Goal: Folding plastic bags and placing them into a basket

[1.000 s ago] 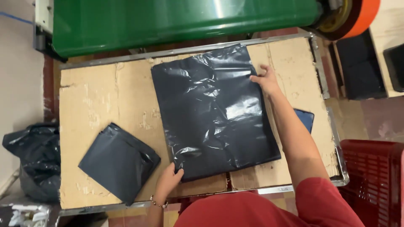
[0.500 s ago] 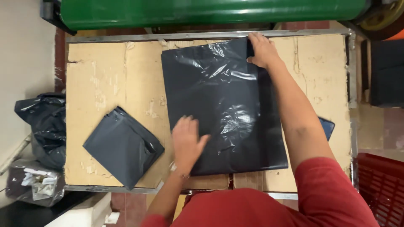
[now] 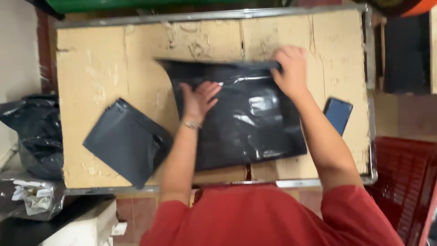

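Head view, looking straight down. Large dark plastic bag lies flat near the middle of the cardboard-covered table, its far edge folded toward the person. Left hand: forearm reaches up from the lower edge, palm down, fingers spread and pressed flat on the bag's left portion; nothing gripped. A bracelet sits at the wrist. Right hand: arm extended diagonally from the red sleeve, wrist bent, fingers curled over the bag's far right edge, pinching the plastic. A smaller folded dark bag lies left of the left forearm, apart from the large one. A dark phone lies just right of the right forearm.
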